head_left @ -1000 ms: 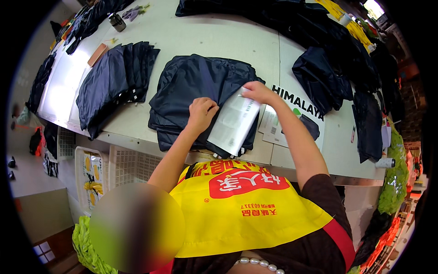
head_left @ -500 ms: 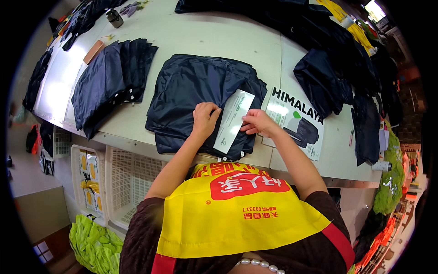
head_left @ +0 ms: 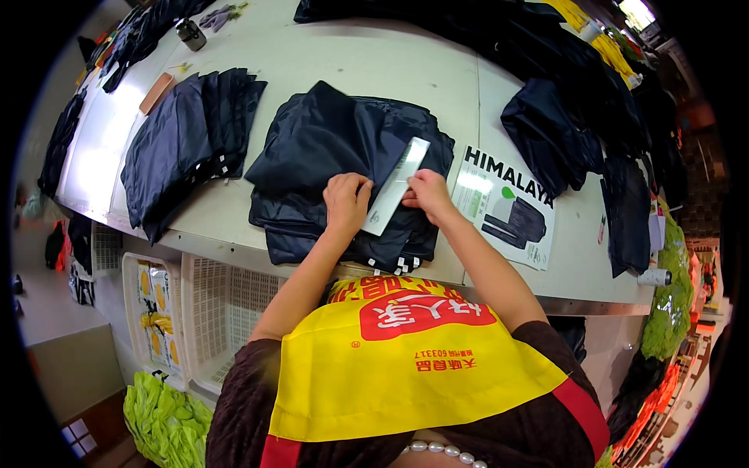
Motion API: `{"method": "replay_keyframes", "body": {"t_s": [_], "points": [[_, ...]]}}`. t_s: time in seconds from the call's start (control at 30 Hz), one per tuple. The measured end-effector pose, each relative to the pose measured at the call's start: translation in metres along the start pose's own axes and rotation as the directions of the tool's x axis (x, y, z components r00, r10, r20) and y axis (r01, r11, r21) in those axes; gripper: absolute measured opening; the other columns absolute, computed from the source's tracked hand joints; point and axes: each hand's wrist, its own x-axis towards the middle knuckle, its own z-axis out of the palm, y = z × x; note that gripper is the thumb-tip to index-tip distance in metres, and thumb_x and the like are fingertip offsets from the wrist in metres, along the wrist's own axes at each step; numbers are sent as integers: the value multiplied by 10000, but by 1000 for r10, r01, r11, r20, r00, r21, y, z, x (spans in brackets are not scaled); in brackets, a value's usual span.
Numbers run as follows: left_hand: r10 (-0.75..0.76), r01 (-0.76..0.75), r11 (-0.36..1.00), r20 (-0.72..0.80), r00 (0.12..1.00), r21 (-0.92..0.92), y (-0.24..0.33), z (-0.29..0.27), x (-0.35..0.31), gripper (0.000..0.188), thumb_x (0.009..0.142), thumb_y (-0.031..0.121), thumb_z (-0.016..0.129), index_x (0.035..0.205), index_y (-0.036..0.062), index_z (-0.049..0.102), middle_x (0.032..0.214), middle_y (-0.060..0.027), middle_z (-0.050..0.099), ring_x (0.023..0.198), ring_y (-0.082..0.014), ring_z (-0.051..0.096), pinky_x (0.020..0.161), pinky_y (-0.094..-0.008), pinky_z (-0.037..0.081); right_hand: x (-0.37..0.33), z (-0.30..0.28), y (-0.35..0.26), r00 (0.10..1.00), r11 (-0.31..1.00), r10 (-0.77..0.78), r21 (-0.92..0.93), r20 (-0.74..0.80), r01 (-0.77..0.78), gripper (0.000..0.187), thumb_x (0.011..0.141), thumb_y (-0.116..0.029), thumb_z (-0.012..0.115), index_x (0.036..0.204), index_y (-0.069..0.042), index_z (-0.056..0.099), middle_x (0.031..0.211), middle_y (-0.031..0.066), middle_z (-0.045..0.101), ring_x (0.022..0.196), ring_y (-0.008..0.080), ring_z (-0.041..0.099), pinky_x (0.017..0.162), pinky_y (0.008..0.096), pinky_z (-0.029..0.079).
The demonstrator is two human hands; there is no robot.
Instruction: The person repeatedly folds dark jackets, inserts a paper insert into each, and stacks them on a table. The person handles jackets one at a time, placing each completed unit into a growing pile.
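Observation:
In front of me on the table lies a stack of folded navy garments [head_left: 289, 140] in thin, shiny fabric. My left hand [head_left: 348, 204] rests on the top one, fingers curled in and closed on its cloth. Between my hands a narrow white card [head_left: 396, 187] slants across the stack, tipped partly on edge. My right hand [head_left: 427, 195] pinches the card's right edge between thumb and fingers. Small white labels [head_left: 390, 267] stick out at the stack's near edge. To the right lies a printed white sheet [head_left: 507, 207] picturing a dark jacket and trousers.
At left is a fanned pile of navy garments [head_left: 187, 140], with a brown tray [head_left: 157, 93] and a dark bottle [head_left: 190, 34] beyond it. More navy cloth [head_left: 546, 140] heaps at right. White plastic crates [head_left: 234, 312] stand below the table's front edge [head_left: 211, 248].
The white card has tipped and now looks narrower. The top garment's cloth has shifted leftward, and a corner now peaks at the far side. Both hands have moved slightly away from me.

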Motion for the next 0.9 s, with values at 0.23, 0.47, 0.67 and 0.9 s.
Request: {"method": "replay_keyframes", "body": {"t_s": [0.23, 0.47, 0.67, 0.9], "points": [[-76, 82, 954, -34, 997, 287, -26, -16, -15, 524, 809, 378, 613, 1225, 74, 518, 1292, -194, 441, 1264, -356, 318, 1047, -506, 169, -23, -16, 3, 997, 994, -4, 110, -78, 13, 134, 909, -102, 462, 937, 19, 512, 834, 111, 605, 668, 163, 621, 587, 269, 549], [99, -119, 976, 111, 989, 185, -24, -16, -25, 477, 747, 341, 679, 1112, 46, 590, 1226, -188, 499, 1199, -356, 408, 1005, -477, 285, 25, 36, 15, 969, 968, -242, -49, 42, 244, 120, 910, -107, 477, 889, 3, 522, 756, 82, 605, 613, 141, 619, 528, 244, 514], [57, -94, 941, 119, 991, 325, -14, -24, -13, 299, 705, 227, 681, 929, 39, 621, 922, -123, 591, 873, -303, 556, 744, -392, 449, 31, 29, 16, 990, 989, -129, -62, 63, 133, 113, 924, -141, 469, 891, -39, 503, 763, 62, 601, 607, 125, 610, 535, 241, 506], [191, -249, 877, 179, 965, 410, -26, -18, -7, 68, 755, 156, 566, 730, 98, 541, 749, -83, 561, 724, -266, 562, 625, -391, 447, 33, 2, 20, 979, 976, -191, -92, 69, 197, 55, 891, -90, 478, 867, -52, 510, 700, 89, 597, 567, 185, 613, 495, 318, 526]]}}
